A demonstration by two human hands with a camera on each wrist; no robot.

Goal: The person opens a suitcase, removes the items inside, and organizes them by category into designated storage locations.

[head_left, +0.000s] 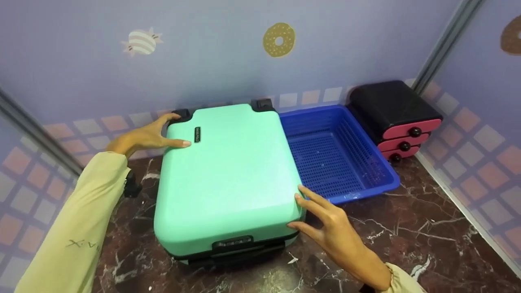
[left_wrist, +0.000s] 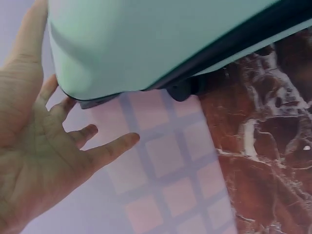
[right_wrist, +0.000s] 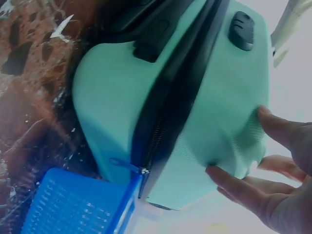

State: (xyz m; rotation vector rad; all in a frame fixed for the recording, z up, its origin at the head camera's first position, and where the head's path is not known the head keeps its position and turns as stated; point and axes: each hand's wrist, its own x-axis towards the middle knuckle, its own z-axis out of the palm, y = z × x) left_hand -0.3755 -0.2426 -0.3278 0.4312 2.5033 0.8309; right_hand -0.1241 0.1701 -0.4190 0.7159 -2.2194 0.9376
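Observation:
A mint-green hard-shell suitcase (head_left: 228, 171) lies flat on the floor. Its black wheels are at the far end, and a combination lock (head_left: 233, 243) faces the near side. My left hand (head_left: 148, 135) spans the far left corner by a wheel, thumb on the shell; the left wrist view shows its fingers (left_wrist: 112, 148) spread, some partly behind the corner. At the near right corner, my right hand (head_left: 340, 232) touches the shell with thumb and fingertips. A zipper (right_wrist: 157, 134) with a blue pull (right_wrist: 124, 165) runs along the edge in the right wrist view.
A blue perforated plastic basket (head_left: 386, 181) stands against the suitcase's right side. Behind it, a black drawer box (head_left: 395, 101) with pink fronts sits in the corner. Patterned walls (head_left: 211, 53) close off the back and sides; the floor (head_left: 407, 240) is dark red marble.

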